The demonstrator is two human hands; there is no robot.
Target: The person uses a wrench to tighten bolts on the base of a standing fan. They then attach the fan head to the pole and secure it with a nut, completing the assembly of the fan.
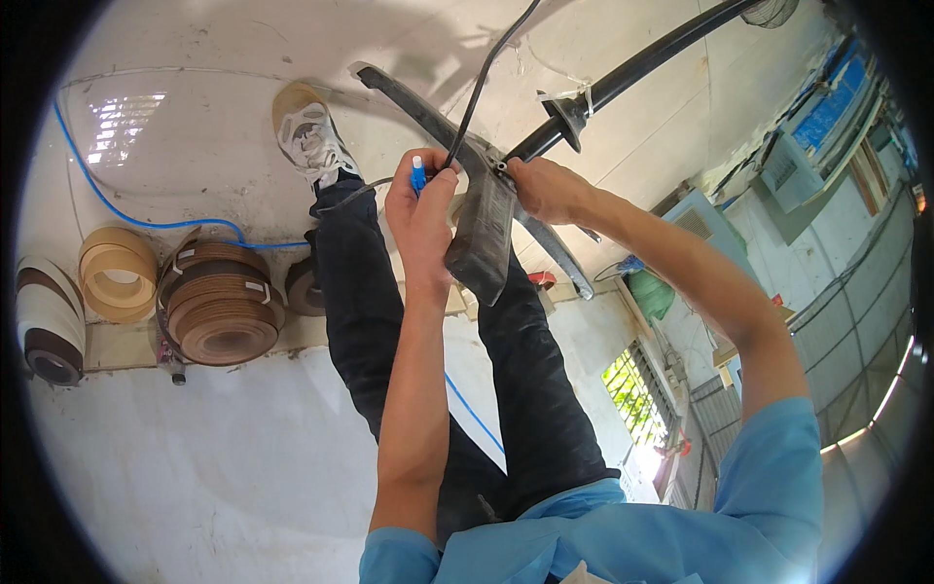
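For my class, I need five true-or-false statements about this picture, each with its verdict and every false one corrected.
1. The left hand holds a slim blue object with a white end. True.
2. The right hand rests on the person's knee. False: it is at the middle of a black legged base.
3. Brown rolls lie to the left of the legs. True.
4. The visible shoe is all black. False: it is mostly white and grey.
5. The sleeves are light blue. True.
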